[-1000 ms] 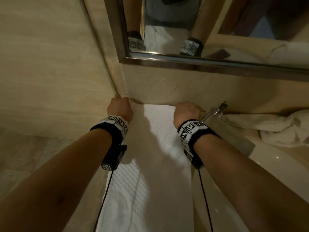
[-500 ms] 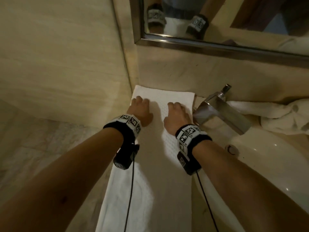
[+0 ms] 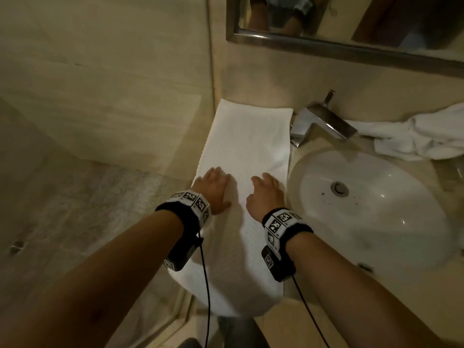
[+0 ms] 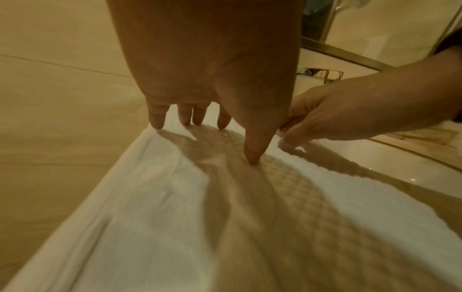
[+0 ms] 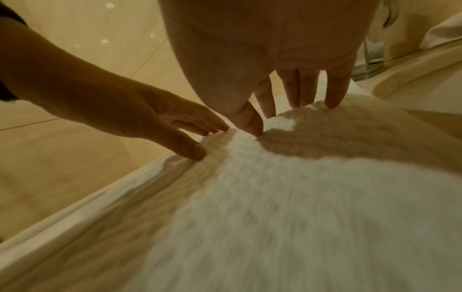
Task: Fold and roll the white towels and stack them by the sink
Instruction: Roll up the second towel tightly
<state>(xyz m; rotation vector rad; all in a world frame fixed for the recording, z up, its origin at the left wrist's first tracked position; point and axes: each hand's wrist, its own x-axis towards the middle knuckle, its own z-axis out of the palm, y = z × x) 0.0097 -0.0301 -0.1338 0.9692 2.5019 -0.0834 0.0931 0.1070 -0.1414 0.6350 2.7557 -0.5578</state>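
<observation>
A long white waffle-weave towel [image 3: 247, 136] lies folded in a narrow strip on the counter left of the sink [image 3: 376, 237], running from the back wall to the front edge, where its near end hangs over. My left hand [image 3: 213, 189] presses flat on the strip's left half, fingers straight and spread [image 4: 197, 118]. My right hand [image 3: 266, 194] presses flat beside it on the right half, fingers straight [image 5: 292, 98]. Neither hand grips the cloth. A second white towel [image 3: 421, 136] lies crumpled behind the basin at the right.
A chrome faucet [image 3: 319, 124] stands at the back between the towel strip and the basin. A framed mirror [image 3: 351, 46] hangs on the back wall. A beige tiled wall closes the left side, with floor below it. Cables hang from both wristbands.
Both hands slid back along the towel from its far end by the wall toward me, palms flat, smoothing it. The head view pulled back and now shows the basin.
</observation>
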